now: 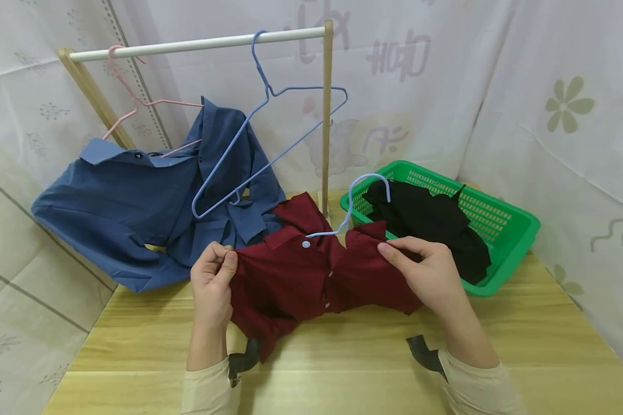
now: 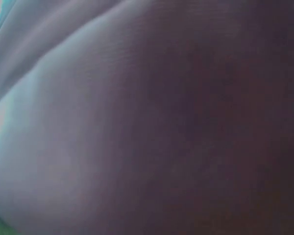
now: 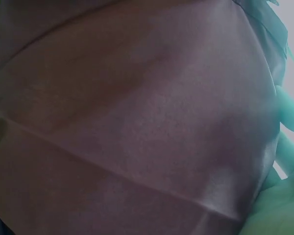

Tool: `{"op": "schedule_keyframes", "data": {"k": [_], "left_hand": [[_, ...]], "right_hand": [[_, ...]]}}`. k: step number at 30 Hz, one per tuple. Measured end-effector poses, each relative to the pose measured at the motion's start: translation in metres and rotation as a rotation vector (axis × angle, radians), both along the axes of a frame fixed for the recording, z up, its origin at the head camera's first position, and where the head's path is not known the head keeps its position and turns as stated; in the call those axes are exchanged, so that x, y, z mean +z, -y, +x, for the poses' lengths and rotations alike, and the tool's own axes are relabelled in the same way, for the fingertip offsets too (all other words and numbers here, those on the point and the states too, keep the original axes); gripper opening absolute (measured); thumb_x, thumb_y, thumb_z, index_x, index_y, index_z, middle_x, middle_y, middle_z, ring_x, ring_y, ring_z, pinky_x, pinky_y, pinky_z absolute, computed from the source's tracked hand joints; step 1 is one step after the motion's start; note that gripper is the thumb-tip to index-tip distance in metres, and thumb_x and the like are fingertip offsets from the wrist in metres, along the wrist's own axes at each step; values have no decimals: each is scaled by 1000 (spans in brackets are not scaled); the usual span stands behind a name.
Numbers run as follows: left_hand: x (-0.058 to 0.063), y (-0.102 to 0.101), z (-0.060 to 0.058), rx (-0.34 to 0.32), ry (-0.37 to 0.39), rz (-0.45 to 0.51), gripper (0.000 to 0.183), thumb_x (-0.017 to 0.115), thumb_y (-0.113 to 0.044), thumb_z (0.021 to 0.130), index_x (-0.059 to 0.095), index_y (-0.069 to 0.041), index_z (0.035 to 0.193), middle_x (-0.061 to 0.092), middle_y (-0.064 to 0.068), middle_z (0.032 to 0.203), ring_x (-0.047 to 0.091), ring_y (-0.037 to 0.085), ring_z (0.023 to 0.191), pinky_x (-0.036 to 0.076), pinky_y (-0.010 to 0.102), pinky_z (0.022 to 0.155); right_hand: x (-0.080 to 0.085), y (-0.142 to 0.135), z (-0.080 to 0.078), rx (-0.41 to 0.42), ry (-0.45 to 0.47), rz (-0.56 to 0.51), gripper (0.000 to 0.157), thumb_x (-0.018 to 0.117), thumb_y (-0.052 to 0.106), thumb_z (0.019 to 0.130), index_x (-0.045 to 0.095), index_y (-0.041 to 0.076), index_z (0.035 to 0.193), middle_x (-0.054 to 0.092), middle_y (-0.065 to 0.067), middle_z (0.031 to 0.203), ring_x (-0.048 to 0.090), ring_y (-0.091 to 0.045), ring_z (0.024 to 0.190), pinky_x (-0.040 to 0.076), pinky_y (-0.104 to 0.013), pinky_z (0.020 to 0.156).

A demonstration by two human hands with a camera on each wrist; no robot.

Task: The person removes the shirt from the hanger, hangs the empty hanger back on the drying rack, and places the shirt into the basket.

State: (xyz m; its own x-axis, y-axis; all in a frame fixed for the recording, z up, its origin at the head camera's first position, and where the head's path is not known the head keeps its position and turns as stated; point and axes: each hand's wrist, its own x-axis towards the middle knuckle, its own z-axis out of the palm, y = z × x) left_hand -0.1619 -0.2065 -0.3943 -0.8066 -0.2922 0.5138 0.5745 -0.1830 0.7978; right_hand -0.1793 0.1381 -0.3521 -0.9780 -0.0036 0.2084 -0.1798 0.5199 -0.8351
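Note:
A dark red button-up shirt (image 1: 285, 271) with pale buttons is stretched between both hands in the head view. My left hand (image 1: 213, 276) pinches its shoulder on the left side, thumb on top. On the other side my right hand (image 1: 426, 268) pinches the opposite shoulder between thumb and fingers. A light blue hanger (image 1: 349, 202) sits inside the shirt, its hook rising from the collar opening and its arms mostly hidden by cloth. Shirt cloth (image 2: 137, 122) fills the left wrist view, blurred. In the right wrist view, fingers (image 3: 289, 112) lie along the cloth's edge.
Behind the shirt stands a rack with a white rail (image 1: 197, 45) and wooden posts. A blue shirt (image 1: 135, 202) hangs there on a pink hanger (image 1: 135, 101), beside a bare blue hanger (image 1: 270, 92). A green basket (image 1: 519, 230) at right holds black cloth (image 1: 431, 219).

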Motion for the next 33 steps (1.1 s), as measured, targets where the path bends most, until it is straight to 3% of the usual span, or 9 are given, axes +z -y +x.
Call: {"op": "schedule_keyframes", "data": {"k": [7, 10, 13, 18, 20, 23, 26, 30, 33], "left_hand": [[1, -6, 0, -172, 1, 223, 25, 52, -18, 110, 55, -15, 86, 62, -3, 91, 58, 9, 77, 49, 19, 66], [3, -5, 1, -135, 7, 181, 23, 52, -19, 111, 57, -15, 89, 62, -4, 93, 58, 9, 81, 49, 19, 69], [6, -2, 1, 25, 30, 21, 17, 56, -11, 110, 64, -10, 95, 62, -4, 94, 57, 9, 83, 48, 19, 71], [12, 1, 4, 444, 3, -461, 10, 65, -1, 102, 73, 1, 107, 68, 9, 110, 56, 12, 104, 45, 22, 85], [14, 1, 6, 531, -47, -600, 19, 64, 5, 97, 74, -1, 113, 68, 15, 122, 54, 18, 116, 44, 26, 92], [16, -3, 8, 545, -125, -708, 37, 61, 10, 90, 74, -4, 121, 65, 19, 135, 53, 30, 129, 45, 32, 98], [17, -7, 9, 537, -179, -780, 38, 62, 3, 90, 73, -5, 126, 66, 19, 138, 53, 38, 132, 46, 43, 105], [17, -13, 7, 560, -155, -891, 28, 69, -15, 99, 74, -5, 125, 70, 17, 120, 58, 38, 117, 44, 56, 103], [14, -16, 6, 568, -132, -918, 21, 71, -15, 101, 74, -3, 118, 65, 16, 102, 56, 34, 99, 45, 46, 89]], "right_hand": [[-1, 5, 3, -10, -15, -85, 30, 78, 32, 99, 82, 10, 118, 72, 29, 90, 64, 1, 91, 54, -16, 77], [-3, 7, 3, -31, -47, -124, 28, 79, 28, 98, 83, 8, 117, 70, 33, 86, 63, 1, 87, 53, -15, 75], [-3, 8, 3, -54, -85, -150, 26, 81, 25, 97, 83, 8, 116, 70, 34, 85, 63, 1, 85, 53, -15, 73], [-3, 10, 4, -110, -100, -167, 26, 82, 28, 96, 83, 12, 116, 70, 35, 87, 64, 2, 90, 52, -13, 75], [-3, 11, 4, -131, -93, -165, 27, 82, 29, 96, 84, 13, 117, 69, 36, 87, 63, 3, 92, 51, -12, 76], [-4, 14, 5, -145, -94, -160, 26, 82, 29, 95, 84, 13, 117, 69, 36, 88, 64, 4, 93, 51, -11, 78], [-5, 18, 6, -138, -106, -160, 26, 82, 27, 95, 84, 13, 117, 69, 36, 89, 64, 4, 93, 51, -10, 79], [-5, 20, 9, -119, -137, -175, 23, 83, 23, 95, 84, 11, 115, 70, 35, 89, 65, 4, 90, 51, -10, 78], [-6, 19, 10, -99, -150, -190, 22, 83, 20, 94, 84, 9, 113, 71, 34, 88, 65, 3, 87, 51, -11, 76]]}}
